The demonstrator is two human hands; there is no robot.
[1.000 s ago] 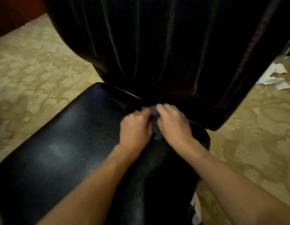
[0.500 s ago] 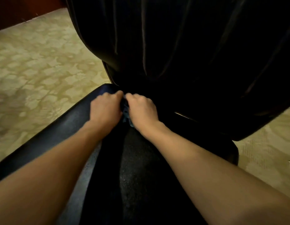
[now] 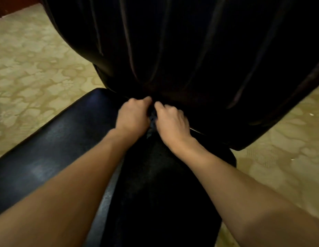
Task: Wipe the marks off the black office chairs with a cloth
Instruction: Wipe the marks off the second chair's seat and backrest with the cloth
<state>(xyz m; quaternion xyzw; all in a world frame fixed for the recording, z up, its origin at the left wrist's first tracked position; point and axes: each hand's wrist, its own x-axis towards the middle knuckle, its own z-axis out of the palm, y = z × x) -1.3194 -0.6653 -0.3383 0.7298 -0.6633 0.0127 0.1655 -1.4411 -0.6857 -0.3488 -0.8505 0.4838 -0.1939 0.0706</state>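
Observation:
A black leather office chair fills the view: its seat [image 3: 53, 139] runs from lower left to centre and its ribbed backrest [image 3: 181, 50] rises behind. A small dark blue cloth [image 3: 152, 122] is bunched at the crease where seat meets backrest. My left hand [image 3: 132, 117] and my right hand [image 3: 171, 120] sit side by side there, fingers curled, both gripping the cloth between them. Most of the cloth is hidden by the hands.
Beige patterned carpet [image 3: 35, 68] surrounds the chair on the left and on the right [image 3: 283, 157]. A dark reddish wall base [image 3: 5, 8] shows at the top left corner.
Both hands with the cloth have slid left along the seat crease and then pushed further into it, under the backrest. The view has shifted and the white paper scraps on the right have left the frame.

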